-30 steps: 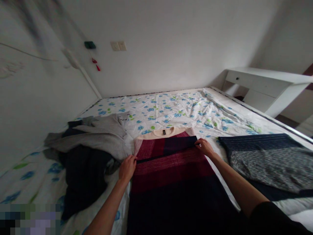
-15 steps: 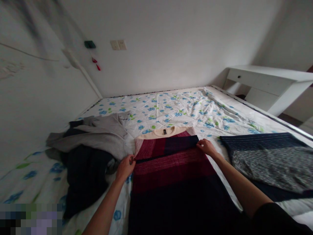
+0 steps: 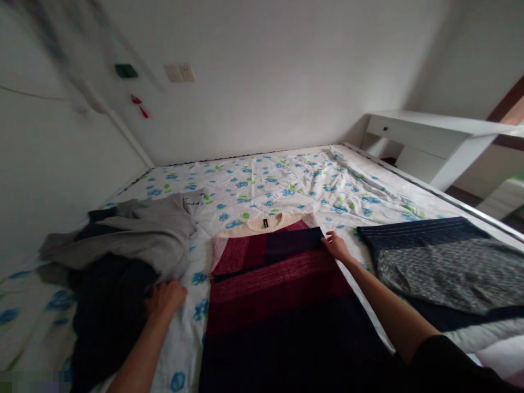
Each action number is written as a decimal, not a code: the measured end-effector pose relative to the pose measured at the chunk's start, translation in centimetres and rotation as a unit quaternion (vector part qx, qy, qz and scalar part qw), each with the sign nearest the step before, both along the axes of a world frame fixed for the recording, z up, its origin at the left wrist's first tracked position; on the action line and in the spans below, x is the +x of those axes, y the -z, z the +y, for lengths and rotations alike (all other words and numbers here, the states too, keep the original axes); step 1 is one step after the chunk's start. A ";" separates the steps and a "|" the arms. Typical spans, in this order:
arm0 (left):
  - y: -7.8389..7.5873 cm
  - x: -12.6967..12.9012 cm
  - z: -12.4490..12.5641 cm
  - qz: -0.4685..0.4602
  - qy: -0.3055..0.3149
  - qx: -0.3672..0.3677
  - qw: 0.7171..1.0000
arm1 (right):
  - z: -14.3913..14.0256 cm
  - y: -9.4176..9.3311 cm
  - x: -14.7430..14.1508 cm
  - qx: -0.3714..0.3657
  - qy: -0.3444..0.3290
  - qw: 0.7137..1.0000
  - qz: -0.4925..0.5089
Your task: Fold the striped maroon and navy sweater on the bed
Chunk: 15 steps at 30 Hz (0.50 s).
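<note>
Striped sweater [image 3: 282, 284] flat on bed [image 3: 286, 174]

Soft, dim daylight fills the room, brightest on the white wall far beyond the fingers [image 3: 332, 238] of the right hand [image 3: 336, 246]. No glare, no hard shadows; the dark cloth on the near side of the left hand [image 3: 164, 297] sinks into near-black. Motion blur smears the upper left corner, the wide lens bends the edges, and pixelation blocks the lower left corner.

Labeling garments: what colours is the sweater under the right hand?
Sweater: cream collar, red bands, dark navy lower part. Head view.
</note>
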<state>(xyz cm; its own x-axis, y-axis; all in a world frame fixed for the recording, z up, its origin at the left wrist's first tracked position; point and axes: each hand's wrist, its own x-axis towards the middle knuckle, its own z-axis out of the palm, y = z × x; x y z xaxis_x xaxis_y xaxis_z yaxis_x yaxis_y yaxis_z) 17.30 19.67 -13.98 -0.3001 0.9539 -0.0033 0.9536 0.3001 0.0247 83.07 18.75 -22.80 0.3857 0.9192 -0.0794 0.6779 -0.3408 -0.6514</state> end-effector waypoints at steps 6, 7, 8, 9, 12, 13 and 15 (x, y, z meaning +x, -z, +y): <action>-1.0 9.9 1.2 0.065 0.099 0.127 0.985 | 0.9 0.5 0.0 -0.002 0.046 0.997 0.058; -0.6 11.0 1.6 0.043 0.152 0.158 0.975 | 0.9 0.7 0.1 -0.003 0.044 0.997 0.061; 0.1 12.0 2.0 0.017 0.203 0.176 0.963 | 0.9 0.8 0.3 -0.003 0.040 0.997 0.062; 1.0 12.8 2.3 -0.009 0.247 0.179 0.952 | 0.8 0.9 0.4 -0.002 0.037 0.998 0.060; 4.5 13.9 2.4 -0.053 0.293 0.131 0.946 | 0.6 1.1 0.9 0.007 0.024 0.998 0.052; 5.6 14.0 2.2 -0.057 0.286 0.115 0.950 | 0.5 1.1 1.0 0.008 0.020 0.998 0.051; 7.2 13.9 1.6 -0.061 0.268 0.098 0.956 | 0.4 1.1 1.2 0.005 0.011 0.999 0.051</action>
<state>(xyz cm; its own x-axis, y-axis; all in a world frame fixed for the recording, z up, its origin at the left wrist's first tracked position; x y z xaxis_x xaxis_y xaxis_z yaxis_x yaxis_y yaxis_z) 31.18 21.27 -21.21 0.2237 0.9564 0.1877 0.9556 -0.2532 0.1510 84.30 19.13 -23.86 0.3971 0.9111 -0.1110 0.6002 -0.3492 -0.7196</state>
